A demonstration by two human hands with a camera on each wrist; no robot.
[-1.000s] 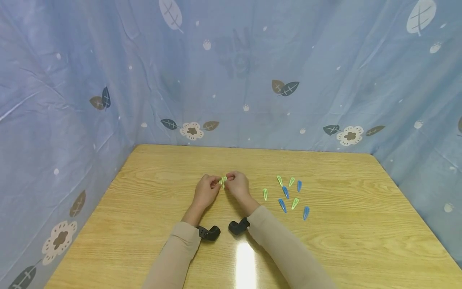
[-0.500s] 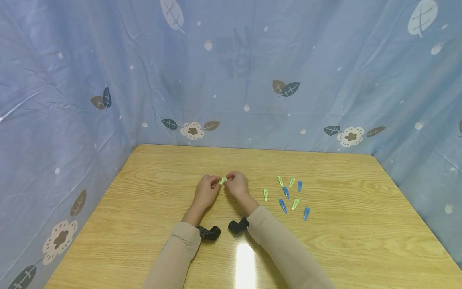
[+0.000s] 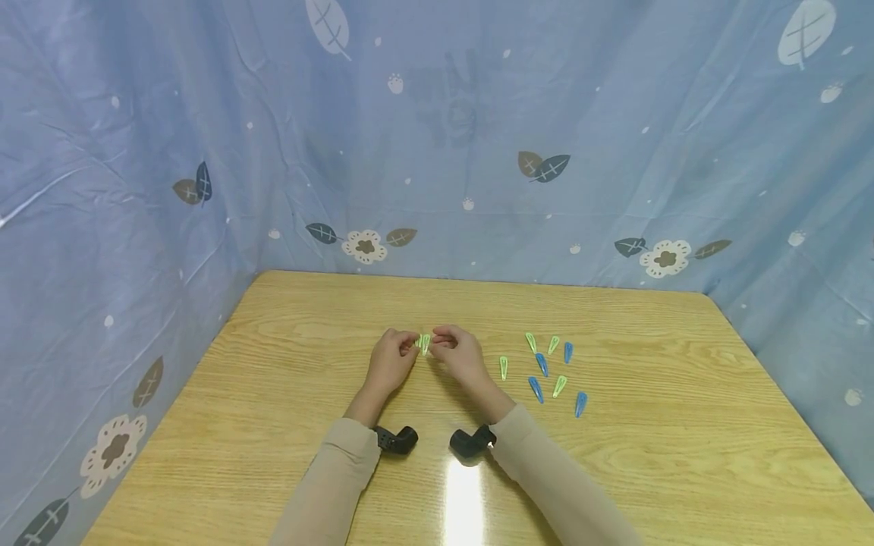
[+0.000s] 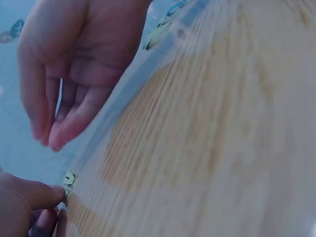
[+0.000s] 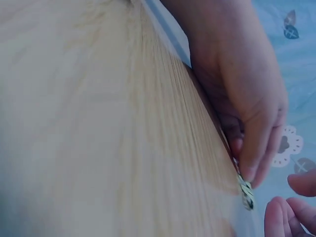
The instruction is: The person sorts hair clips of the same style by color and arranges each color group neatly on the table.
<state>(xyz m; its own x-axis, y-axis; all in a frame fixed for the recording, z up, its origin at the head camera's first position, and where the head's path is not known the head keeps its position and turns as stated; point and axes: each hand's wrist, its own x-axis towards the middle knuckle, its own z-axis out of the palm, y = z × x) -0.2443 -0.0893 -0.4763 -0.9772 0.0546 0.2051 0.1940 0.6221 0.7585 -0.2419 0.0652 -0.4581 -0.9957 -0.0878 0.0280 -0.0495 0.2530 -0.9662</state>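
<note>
Two green hair clips lie side by side between the hands in the head view. My left hand [image 3: 391,362] pinches the left clip [image 3: 419,343], which its fingertips partly cover. Just right of it lies the other green clip [image 3: 426,344]. My right hand [image 3: 462,358] is beside that clip, fingers bent loosely and holding nothing. In the left wrist view, my left hand [image 4: 22,205] touches a clip at the lower left, with my right hand [image 4: 81,64] above. In the right wrist view, the clips [image 5: 246,192] are under my left hand's fingertips; my right hand [image 5: 291,212] is apart from them.
Several more clips lie on the wooden table [image 3: 655,425] to the right: green ones, such as the nearest [image 3: 503,368], and blue ones, such as the frontmost [image 3: 580,404]. A blue patterned curtain [image 3: 437,152] hangs behind and beside the table.
My right hand has let go of the right green clip and moved a little to the right, leaving that clip in view. My left hand has stayed in place.
</note>
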